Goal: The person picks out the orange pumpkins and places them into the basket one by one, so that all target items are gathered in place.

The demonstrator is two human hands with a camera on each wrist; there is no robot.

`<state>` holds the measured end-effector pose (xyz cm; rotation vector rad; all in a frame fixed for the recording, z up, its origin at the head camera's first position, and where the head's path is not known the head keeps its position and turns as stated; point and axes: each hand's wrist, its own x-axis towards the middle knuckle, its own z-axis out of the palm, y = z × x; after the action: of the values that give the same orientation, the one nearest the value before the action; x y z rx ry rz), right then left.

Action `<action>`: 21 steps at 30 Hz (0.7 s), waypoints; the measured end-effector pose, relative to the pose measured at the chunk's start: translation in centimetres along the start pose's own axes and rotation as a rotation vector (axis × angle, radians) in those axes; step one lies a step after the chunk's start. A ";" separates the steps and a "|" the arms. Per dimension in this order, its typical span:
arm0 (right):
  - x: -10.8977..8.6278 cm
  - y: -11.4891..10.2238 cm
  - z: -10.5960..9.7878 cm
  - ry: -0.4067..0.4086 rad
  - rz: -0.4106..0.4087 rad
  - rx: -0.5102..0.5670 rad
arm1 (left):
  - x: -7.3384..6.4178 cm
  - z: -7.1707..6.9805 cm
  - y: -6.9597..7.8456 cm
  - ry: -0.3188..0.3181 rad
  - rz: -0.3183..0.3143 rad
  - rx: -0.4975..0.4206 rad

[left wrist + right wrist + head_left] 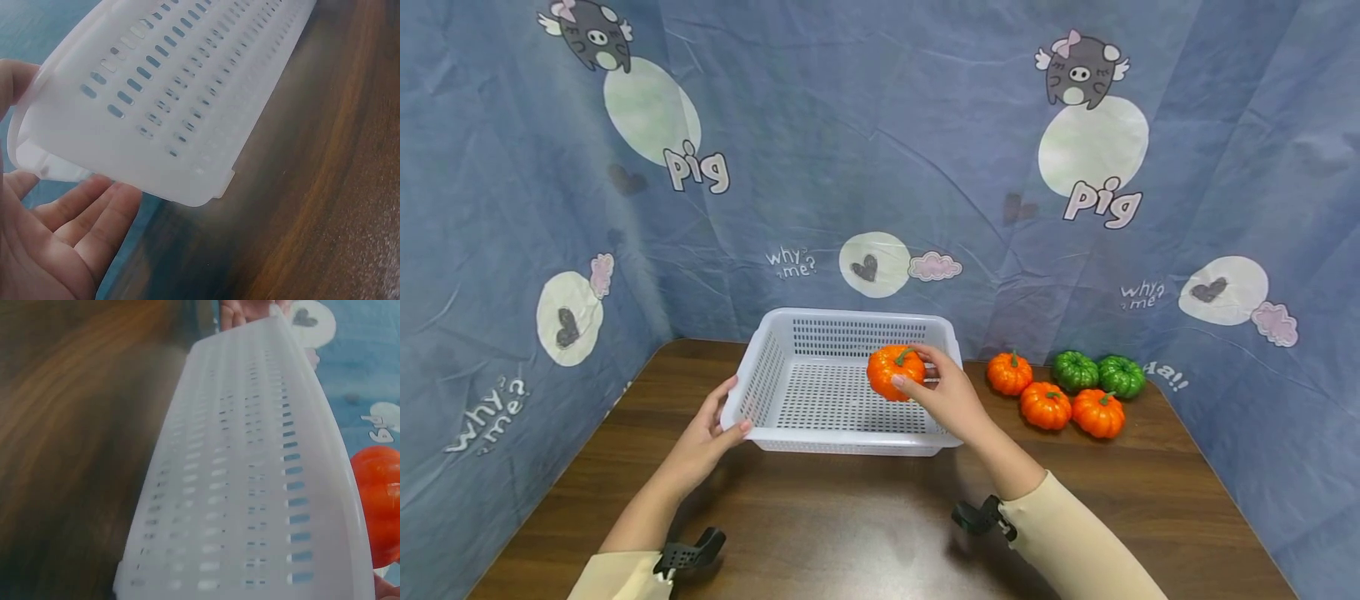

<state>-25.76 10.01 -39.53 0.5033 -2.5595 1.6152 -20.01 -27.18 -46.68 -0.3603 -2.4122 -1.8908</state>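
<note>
A white slotted plastic basket (pixel 842 437) stands on the wooden table, its inside bare in the head view apart from what the right hand covers. At its left front corner my left hand (pixel 706 437) grips the rim, thumb on top. The left wrist view shows that hand's fingers (pixel 103 219) against the outside of the basket wall (pixel 181 94). My right hand (pixel 953 395) pinches a small orange pumpkin (pixel 889 375) with a green stem, above the right part of the basket. In the right wrist view the pumpkin (pixel 380 503) shows beyond the basket's rim.
Right of the basket lie three orange pumpkins (pixel 1046 406) and two green pumpkins (pixel 1075 372), grouped close together. A blue printed cloth (pixel 820 167) hangs behind and at both sides of the table (pixel 835 517). Each wrist wears a black camera mount (pixel 692 553).
</note>
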 end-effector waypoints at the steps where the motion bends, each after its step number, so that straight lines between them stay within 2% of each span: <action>1: 0.3 -0.2 0.3 -0.004 0.000 0.001 | 0.0 0.0 0.0 0.003 -0.001 0.004; 8: 1.7 -0.9 2.0 -0.049 -0.018 0.030 | -0.1 0.0 -0.1 0.006 -0.004 0.003; 21: 3.3 -1.6 5.4 -0.143 -0.023 -0.020 | -0.1 0.1 0.0 0.014 -0.028 0.034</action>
<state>-27.80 3.82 -39.77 0.6681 -2.6567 1.5995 -19.96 -27.12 -46.74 -0.3119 -2.4504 -1.8547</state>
